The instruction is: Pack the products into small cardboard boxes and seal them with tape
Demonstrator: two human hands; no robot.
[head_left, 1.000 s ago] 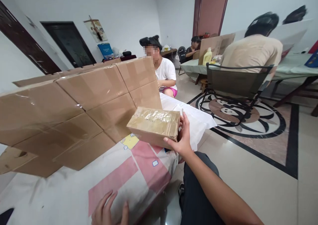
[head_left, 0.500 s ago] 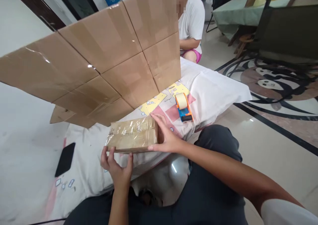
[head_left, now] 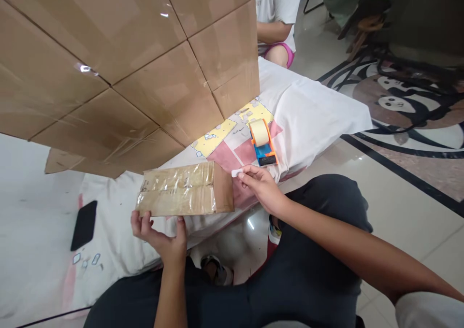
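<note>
A small cardboard box with shiny clear tape over its top lies on the cloth-covered surface. My left hand grips its near edge, fingertips at the front left and thumb at the front. To the right of the box, my right hand pinches a small white flat piece; its exact kind does not show. That piece is close to the box's right end. Behind my right hand stands an orange and blue tape dispenser with a roll of tape on it.
A tall stack of taped cardboard boxes rises behind the small box. A black phone lies at the left on the patterned cloth. Beyond the stack sits a person in a white shirt. A dark chair stands at the right.
My right hand has left the box's right end and moved slightly right, now with a small white piece in its fingers. My left hand stays on the box. The view has tilted down.
</note>
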